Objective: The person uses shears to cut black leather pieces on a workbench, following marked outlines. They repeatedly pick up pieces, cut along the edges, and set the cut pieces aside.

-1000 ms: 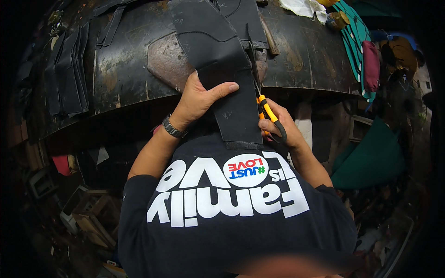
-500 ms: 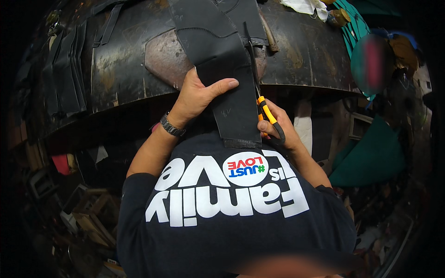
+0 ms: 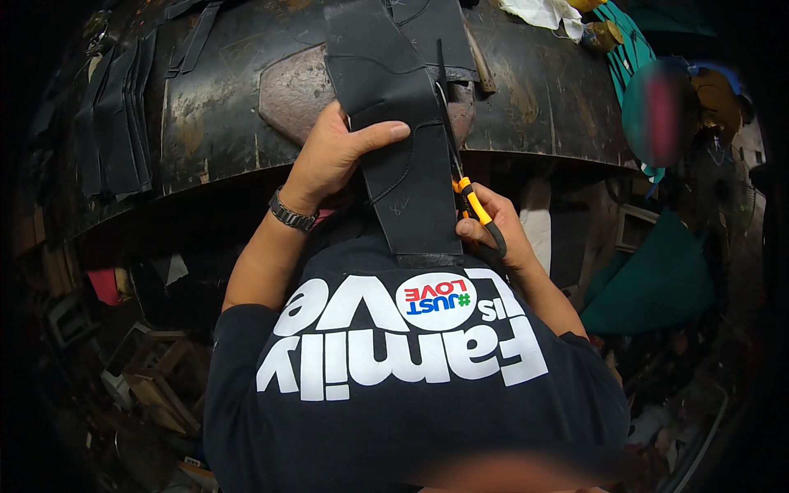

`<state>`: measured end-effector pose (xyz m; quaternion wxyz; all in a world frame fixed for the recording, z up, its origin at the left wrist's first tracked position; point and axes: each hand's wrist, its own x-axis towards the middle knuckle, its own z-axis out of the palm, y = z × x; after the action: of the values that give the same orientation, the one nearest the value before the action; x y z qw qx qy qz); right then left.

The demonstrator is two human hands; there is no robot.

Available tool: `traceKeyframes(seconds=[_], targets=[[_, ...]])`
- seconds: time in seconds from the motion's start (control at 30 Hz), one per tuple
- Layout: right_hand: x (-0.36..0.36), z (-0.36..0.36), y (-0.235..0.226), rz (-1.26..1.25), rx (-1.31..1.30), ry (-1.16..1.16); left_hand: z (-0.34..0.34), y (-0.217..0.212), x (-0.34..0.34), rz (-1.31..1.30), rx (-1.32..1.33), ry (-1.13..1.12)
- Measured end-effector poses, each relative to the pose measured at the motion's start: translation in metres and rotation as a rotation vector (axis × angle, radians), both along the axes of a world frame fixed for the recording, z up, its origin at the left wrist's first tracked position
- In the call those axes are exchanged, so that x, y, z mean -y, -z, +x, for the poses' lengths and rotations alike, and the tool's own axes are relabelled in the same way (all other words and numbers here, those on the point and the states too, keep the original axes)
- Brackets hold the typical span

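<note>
A long black leather-like piece [image 3: 415, 201] stretches from the dark work table toward my chest, with faint pale marks near its lower end. My left hand [image 3: 333, 152] grips its left edge, thumb lying on top and fingers hidden underneath. In my right hand [image 3: 497, 226] are scissors [image 3: 472, 197] with yellow and black handles. Their long dark blades run up along the right edge of the piece; how far apart they stand is hard to make out. A thin dark cord or strip [image 3: 411, 156] curves loosely over the piece below my left thumb.
The table [image 3: 218, 107] has a curved front edge and a reddish-brown slab [image 3: 288, 94] set on it. Black strips [image 3: 119, 123] hang over its left side. A wooden handle [image 3: 481, 62] lies beyond the scissors. Green cloth [image 3: 637, 283] rests at the right, beside white cloth [image 3: 538, 222].
The upper part of the piece has shifted slightly right. My left hand has moved a little left and up. A cord-like curve now crosses the piece lower down.
</note>
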<state>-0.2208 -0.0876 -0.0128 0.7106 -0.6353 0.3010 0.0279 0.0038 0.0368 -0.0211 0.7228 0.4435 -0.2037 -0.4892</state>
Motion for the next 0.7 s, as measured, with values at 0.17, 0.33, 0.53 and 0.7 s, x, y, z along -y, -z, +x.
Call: traceKeyframes(seconds=[0.17, 0.33, 0.53, 0.7], targets=[[0.008, 0.006, -0.004, 0.031, -0.124, -0.056, -0.003, 0.003, 0.001, 0.004, 0.124, -0.006], [0.007, 0.014, 0.003, 0.046, 0.026, -0.044, -0.008, 0.003, 0.002, 0.015, 0.103, 0.010], [0.006, 0.011, 0.004, 0.038, 0.038, -0.043, -0.009, 0.005, 0.002, -0.008, 0.059, 0.006], [0.006, 0.009, 0.004, 0.020, 0.013, -0.044, -0.006, 0.006, 0.001, 0.004, 0.034, 0.021]])
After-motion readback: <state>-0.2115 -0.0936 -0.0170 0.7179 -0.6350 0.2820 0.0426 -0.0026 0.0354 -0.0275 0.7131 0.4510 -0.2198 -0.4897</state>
